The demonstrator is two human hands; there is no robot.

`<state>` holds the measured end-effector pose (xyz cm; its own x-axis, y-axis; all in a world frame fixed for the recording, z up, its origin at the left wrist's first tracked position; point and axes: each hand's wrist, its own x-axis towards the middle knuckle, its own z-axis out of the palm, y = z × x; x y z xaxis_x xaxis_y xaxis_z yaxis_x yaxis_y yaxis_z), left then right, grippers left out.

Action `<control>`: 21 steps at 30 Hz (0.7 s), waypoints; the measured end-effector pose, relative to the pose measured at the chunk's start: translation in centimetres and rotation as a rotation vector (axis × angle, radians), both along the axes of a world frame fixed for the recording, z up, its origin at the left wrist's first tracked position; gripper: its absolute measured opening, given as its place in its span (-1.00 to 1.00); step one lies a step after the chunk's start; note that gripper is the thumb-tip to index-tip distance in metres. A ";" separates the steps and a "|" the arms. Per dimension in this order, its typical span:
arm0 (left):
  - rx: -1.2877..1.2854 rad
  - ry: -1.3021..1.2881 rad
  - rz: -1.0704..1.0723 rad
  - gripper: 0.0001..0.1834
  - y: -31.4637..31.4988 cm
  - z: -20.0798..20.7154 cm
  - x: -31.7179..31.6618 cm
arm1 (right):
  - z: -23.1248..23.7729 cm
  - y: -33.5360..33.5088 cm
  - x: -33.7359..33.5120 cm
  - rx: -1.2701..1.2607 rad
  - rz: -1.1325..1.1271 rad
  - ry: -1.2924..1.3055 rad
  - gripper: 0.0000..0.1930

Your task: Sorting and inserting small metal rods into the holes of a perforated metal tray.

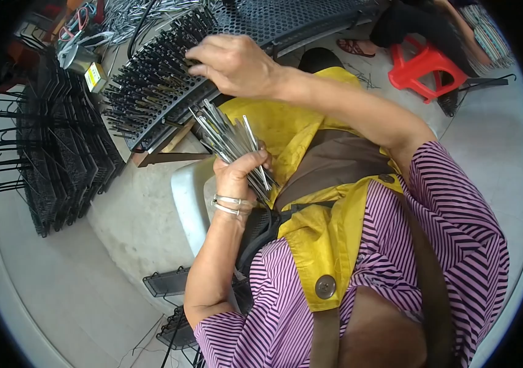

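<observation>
A thick bundle of thin silvery metal rods [227, 136] is gripped in my left hand [237, 175], its thumb lying across them. The rods slant up and left, over my yellow apron. My right hand [231, 64] is above the right end of a black perforated rack [178, 116]. Its fingers are curled close together; whatever is between their tips is too small to make out. Dense rows of short dark rods [151, 83] stand upright in the holes of the rack, close to my right fingertips.
Stacked black wire racks with hooks [59, 141] stand at the left. Behind the rods are a metal cup [80, 59], scissors [76, 24], a yellow-and-white box [94, 77] and loose metal rods [145, 18]. A red stool [424, 70] and another person's sandalled foot [359, 48] are at the far right.
</observation>
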<state>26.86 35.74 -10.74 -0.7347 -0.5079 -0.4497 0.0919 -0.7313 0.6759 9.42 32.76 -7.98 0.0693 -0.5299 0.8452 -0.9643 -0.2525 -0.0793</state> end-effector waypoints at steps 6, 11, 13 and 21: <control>-0.127 -0.024 -0.103 -0.69 -0.1 0.0 0.1 | 1.2 3.9 1.6 0.642 0.343 -0.931 -0.84; -0.155 -0.073 -0.102 -0.72 0.0 -0.4 -0.1 | 1.0 4.8 1.0 0.657 0.237 -0.866 -0.91; -0.166 -0.101 -0.096 -0.74 0.0 -0.5 -0.1 | 0.5 4.9 0.9 0.565 0.259 -0.912 -0.92; -0.128 -0.040 -0.040 -0.76 0.0 -0.6 -0.1 | 2.8 3.4 -1.7 0.178 0.210 -1.175 -0.90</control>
<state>26.81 35.77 -11.30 -0.7380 -0.5339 -0.4127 0.0354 -0.6414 0.7664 7.77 36.15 -5.21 -0.5941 -0.7162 0.3662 -0.2219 -0.2917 -0.9304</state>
